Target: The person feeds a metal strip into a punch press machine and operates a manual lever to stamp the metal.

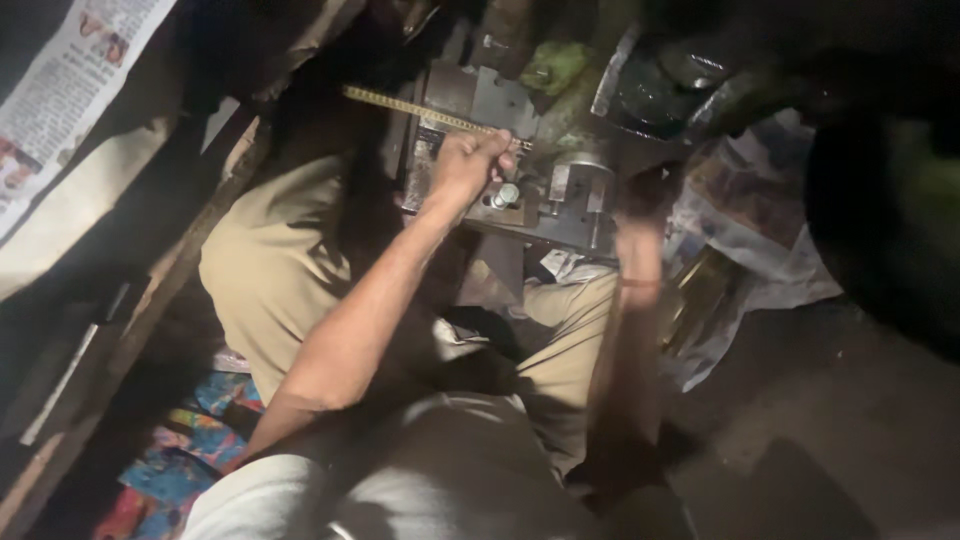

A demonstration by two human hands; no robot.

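Note:
My left hand [470,162] is closed around a yellow measuring tape [420,110], whose strip runs up and to the left over a grey metal machine part [520,105]. A small silver bolt [505,195] stands just below that hand. My right hand [645,195] is in shadow to the right, resting against the same metal assembly near a grey clamp-like bracket [580,185]. Whether its fingers hold anything is too dark to tell. I sit with my knees in tan trousers [270,270] under both arms.
Crumpled newspaper [750,240] lies under and right of the metal assembly. A green rag [555,65] and a dark round metal part [660,85] sit behind it. Wooden boards [170,290] run along the left, with a printed sheet [60,100] and coloured cloth [190,450] below.

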